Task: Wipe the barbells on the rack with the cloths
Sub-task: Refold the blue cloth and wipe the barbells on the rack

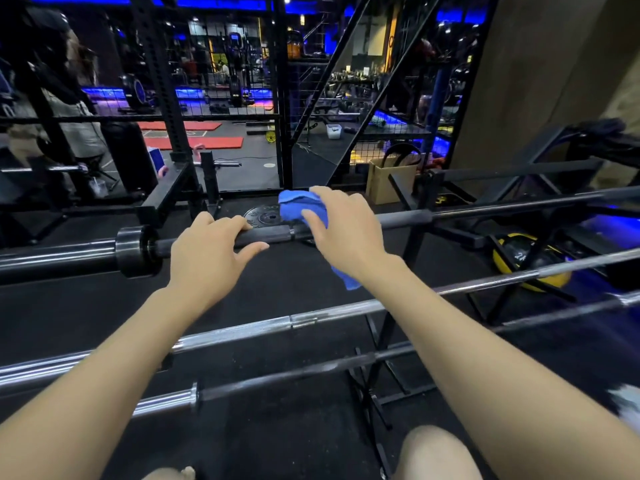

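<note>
Head view, blue cloth under right hand

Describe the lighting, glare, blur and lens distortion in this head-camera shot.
Head view: dim gym, blue strip light glowing behind. Glare streaks the chrome barbell below; the black barbell under the left hand stays matte. The right hand with the blue cloth is reasonably sharp, the right and lower-right edges smear. Wide-angle lens bows the bars and stretches the forearms.
</note>
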